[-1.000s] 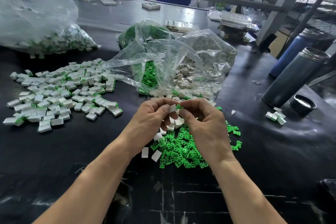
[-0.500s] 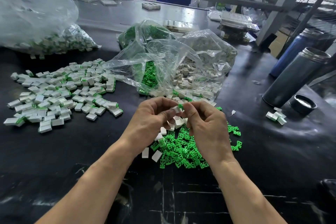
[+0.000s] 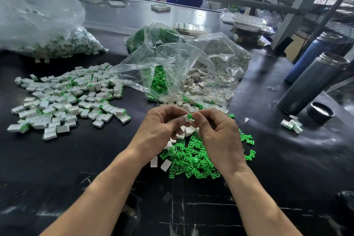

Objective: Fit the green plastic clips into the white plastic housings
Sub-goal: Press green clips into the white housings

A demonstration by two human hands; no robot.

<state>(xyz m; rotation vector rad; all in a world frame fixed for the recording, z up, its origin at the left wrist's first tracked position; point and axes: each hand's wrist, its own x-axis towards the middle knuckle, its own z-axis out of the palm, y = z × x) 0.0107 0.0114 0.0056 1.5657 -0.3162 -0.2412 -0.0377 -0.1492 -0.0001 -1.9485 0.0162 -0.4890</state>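
Head view: a green clip (image 3: 190, 116) sits at the mouth of a white housing (image 3: 186, 118), raised above the table (image 3: 76, 159) so both hands can press. Left hand (image 3: 160, 130) fingers pinch the housing; right hand (image 3: 216, 136) fingers pinch the clip. Loose clips (image 3: 193, 161) lie just beneath for quick reach, finished pieces (image 3: 67, 97) well apart at left, supply bags (image 3: 183, 71) just behind.

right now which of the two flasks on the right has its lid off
The grey flask, the nearer one. Its threaded metal mouth is bare, and a black cap lies on the table beside its base. The blue flask behind it is partly hidden.
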